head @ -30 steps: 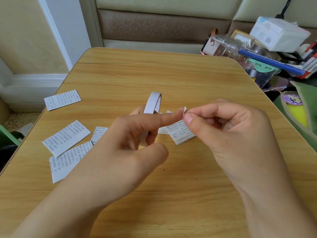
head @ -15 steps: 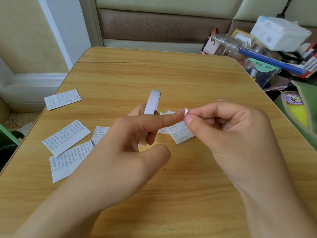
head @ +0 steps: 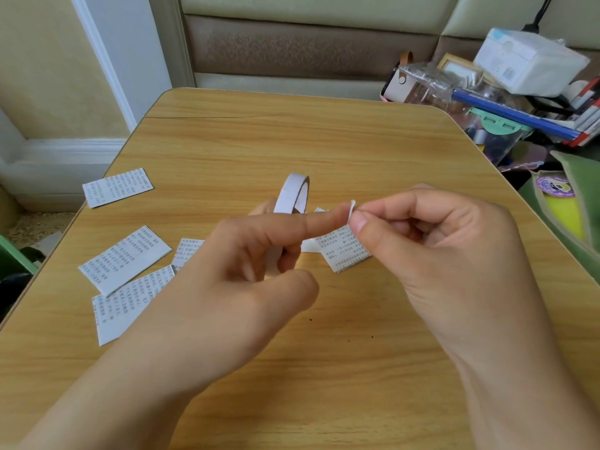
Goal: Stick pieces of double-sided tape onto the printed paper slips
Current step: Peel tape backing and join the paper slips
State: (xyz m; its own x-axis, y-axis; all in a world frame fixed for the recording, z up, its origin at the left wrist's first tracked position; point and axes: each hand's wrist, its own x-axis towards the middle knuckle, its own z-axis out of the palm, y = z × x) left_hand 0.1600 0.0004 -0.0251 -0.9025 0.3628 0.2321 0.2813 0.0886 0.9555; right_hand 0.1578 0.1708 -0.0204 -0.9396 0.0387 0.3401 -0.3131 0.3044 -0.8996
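Note:
My left hand (head: 246, 264) holds a white roll of double-sided tape (head: 293, 193), which is looped over its curled lower fingers, while the index finger points right. Against that fingertip, my right hand (head: 431, 248) pinches a small white piece of tape (head: 351, 211) between thumb and index finger. A printed paper slip (head: 345, 250) lies on the wooden table (head: 292, 134) just under both fingertips. Several more printed slips lie to the left, one at the far left (head: 117, 187) and others nearer (head: 125, 258).
A cluttered pile of boxes, a clear container and books (head: 506, 92) stands past the table's right rear corner. A green pouch (head: 565, 206) lies off the right edge. A padded bench back (head: 308, 47) runs behind the table.
The tape roll on my left hand has tilted slightly. Both hands stay together at the same spot, with the small tape piece still pinched.

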